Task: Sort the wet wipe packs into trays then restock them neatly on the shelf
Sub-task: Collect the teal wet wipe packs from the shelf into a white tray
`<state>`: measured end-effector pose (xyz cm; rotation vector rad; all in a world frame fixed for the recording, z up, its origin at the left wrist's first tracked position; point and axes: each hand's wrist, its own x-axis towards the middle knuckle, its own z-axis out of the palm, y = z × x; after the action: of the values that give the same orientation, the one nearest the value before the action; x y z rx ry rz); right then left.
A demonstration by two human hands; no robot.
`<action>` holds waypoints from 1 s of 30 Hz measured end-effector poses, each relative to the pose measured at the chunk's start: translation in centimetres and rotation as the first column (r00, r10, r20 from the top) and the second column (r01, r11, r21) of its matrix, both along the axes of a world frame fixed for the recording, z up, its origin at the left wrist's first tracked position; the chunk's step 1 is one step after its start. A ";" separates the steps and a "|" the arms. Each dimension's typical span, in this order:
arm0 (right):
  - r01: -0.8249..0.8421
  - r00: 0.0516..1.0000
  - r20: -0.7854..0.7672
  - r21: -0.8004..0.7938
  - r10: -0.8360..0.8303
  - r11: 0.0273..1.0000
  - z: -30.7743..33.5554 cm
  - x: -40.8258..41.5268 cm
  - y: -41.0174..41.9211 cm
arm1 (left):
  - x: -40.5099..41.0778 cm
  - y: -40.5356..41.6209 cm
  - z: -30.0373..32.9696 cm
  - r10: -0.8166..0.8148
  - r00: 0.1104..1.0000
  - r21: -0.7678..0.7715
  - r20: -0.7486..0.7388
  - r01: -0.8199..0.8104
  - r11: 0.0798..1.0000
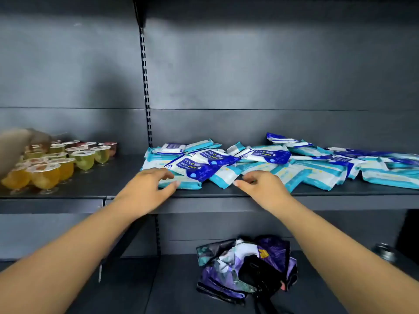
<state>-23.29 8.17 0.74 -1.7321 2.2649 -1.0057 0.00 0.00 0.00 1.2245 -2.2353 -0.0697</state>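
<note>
Dozens of wet wipe packs [260,164] lie in a loose, overlapping heap on the dark shelf [226,192], spread from its middle out to the right edge of view; no tray is in sight. 2 hands reach toward the near edge of the heap. The left hand [147,186] has its thumb and fingers loosely spread at the front left pack [181,183], touching or just short of it, a wide grip holding nothing. The right hand [260,185] hovers with fingers bent over the packs beside it, also holding nothing.

The step in hand looks like gathering packs for sorting. It would go best by lifting from the top and front of the heap, 1 flat pack per hand or a small squared stack, since the slick wrappers will likely slide. The jelly cups [56,164] at far left, where another person's hand [22,141] works, are well apart.
</note>
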 end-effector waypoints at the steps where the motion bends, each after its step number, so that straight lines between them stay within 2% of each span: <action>1: 0.014 1.000 0.002 -0.001 -0.014 1.000 0.1 0.2 -1.1 | 0.1 -1.2 0.0 -0.007 1.000 0.015 -0.013 0.007 1.000; 4: 0.085 0.996 0.019 0.008 -0.085 0.996 0.7 0.4 -3.9 | 0.4 -4.5 0.0 0.006 1.000 0.100 0.024 -0.009 0.995; 8: 0.124 0.961 0.231 0.137 -0.153 0.983 1.0 0.3 -7.3 | 0.6 -8.2 -0.6 -0.032 0.998 0.204 0.046 0.022 0.979; 11: 0.151 0.963 0.177 0.276 -0.205 0.949 1.2 0.0 -8.6 | 0.4 -9.3 -1.2 -0.072 0.992 0.241 0.102 0.046 0.970; 13: 0.206 0.952 0.153 0.315 -0.264 0.926 1.4 -0.4 -9.2 | 0.1 -9.5 -1.2 -0.076 0.987 0.235 0.139 0.042 0.971; 15: 0.192 0.922 0.268 0.307 -0.278 0.932 1.5 -0.9 -9.2 | -0.1 -9.5 -1.0 -0.070 0.987 0.238 0.146 0.034 0.971; 17: 0.125 0.860 0.449 0.276 -0.243 0.953 1.6 -1.2 -8.9 | -0.1 -9.5 -1.0 -0.068 0.988 0.244 0.142 0.032 0.969; 20: 0.042 0.668 0.725 0.188 -0.168 0.981 2.2 -1.4 -7.4 | -0.1 -9.6 -0.9 -0.072 0.984 0.272 0.163 0.026 0.962; 23: 0.049 0.534 0.833 0.139 -0.144 0.989 2.7 -1.9 -5.8 | -0.1 -10.0 -0.7 -0.093 0.967 0.335 0.238 0.008 0.942; 27: 0.297 0.370 0.924 -0.020 -0.095 0.955 2.8 -3.1 -4.2 | 0.2 -9.8 -0.8 -0.121 0.943 0.373 0.309 -0.003 0.928; 30: 0.517 0.298 0.952 -0.227 0.075 0.825 3.0 -4.4 -3.0 | 0.7 -9.1 -0.5 -0.115 0.929 0.391 0.351 -0.034 0.920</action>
<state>-27.67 5.17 3.78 -0.4097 1.4330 -2.1007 0.70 -9.08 -0.50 1.5000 -2.6655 -0.3471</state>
